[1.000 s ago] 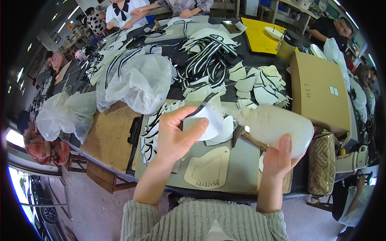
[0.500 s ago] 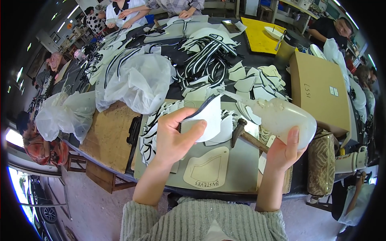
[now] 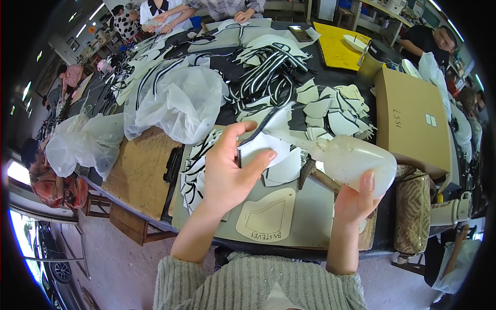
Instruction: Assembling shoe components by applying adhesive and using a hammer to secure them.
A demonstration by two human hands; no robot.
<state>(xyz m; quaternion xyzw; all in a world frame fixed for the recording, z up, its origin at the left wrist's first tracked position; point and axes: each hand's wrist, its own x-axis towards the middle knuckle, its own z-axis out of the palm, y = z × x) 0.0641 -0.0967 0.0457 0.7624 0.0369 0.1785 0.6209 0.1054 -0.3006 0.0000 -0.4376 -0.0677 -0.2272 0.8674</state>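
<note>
My left hand [image 3: 226, 170] pinches a white shaped piece with a dark edge [image 3: 262, 146] between thumb and fingers, and the piece is bent at its upper end. My right hand [image 3: 357, 204] grips a translucent white squeeze bottle [image 3: 364, 161], tilted with its thin nozzle pointing left. The nozzle tip lies at the inner face of the piece; whether it touches, I cannot tell. Below both hands a cream pattern template [image 3: 266, 216] lies on a grey board [image 3: 310, 217]. Partly behind the bottle is a hammer [image 3: 324, 179], and stacked white pieces [image 3: 194, 178] sit left of my left hand.
Black-and-white straps [image 3: 271, 67] and more white pieces [image 3: 338, 111] lie farther back. Plastic bags [image 3: 181, 101] are on the left, beside a wooden board [image 3: 139, 175]. A cardboard box [image 3: 411, 121] and a patterned pouch [image 3: 412, 213] stand at right. Other people work around the table.
The squeeze bottle has moved left and slightly down, bringing its nozzle to the piece. The white piece has bent open, and my left hand has shifted slightly right.
</note>
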